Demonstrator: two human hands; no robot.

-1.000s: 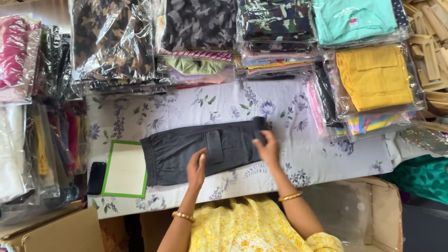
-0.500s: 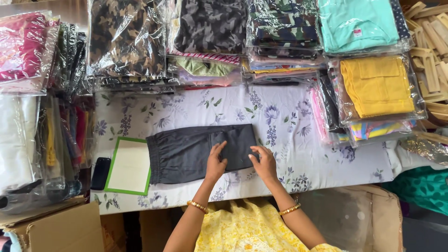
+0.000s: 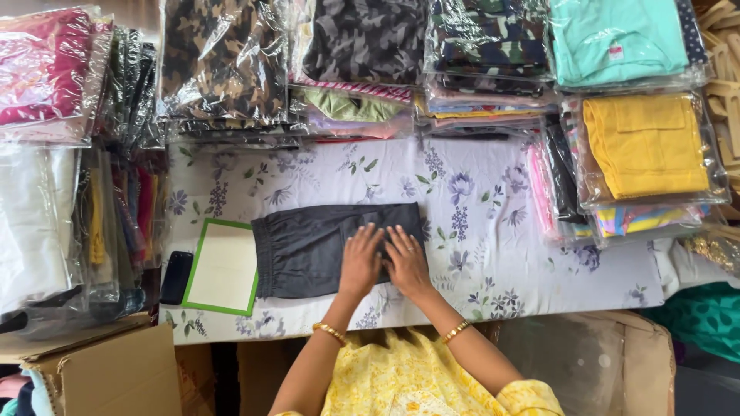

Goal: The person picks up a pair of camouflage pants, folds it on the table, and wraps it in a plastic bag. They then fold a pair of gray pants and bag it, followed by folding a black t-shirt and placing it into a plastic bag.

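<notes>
Left hand [image 3: 361, 262] and right hand [image 3: 406, 260] press flat, fingers open, gripping nothing, on the folded dark shorts [image 3: 308, 248]; a green-edged board [image 3: 223, 266] lies beside them.

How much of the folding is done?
The dark shorts already lie folded into a neat rectangle on the flowered cloth. Right now the left hand and right hand press flat on them side by side. The shorts are not yet in a clear bag like the packed clothes around them.
</notes>
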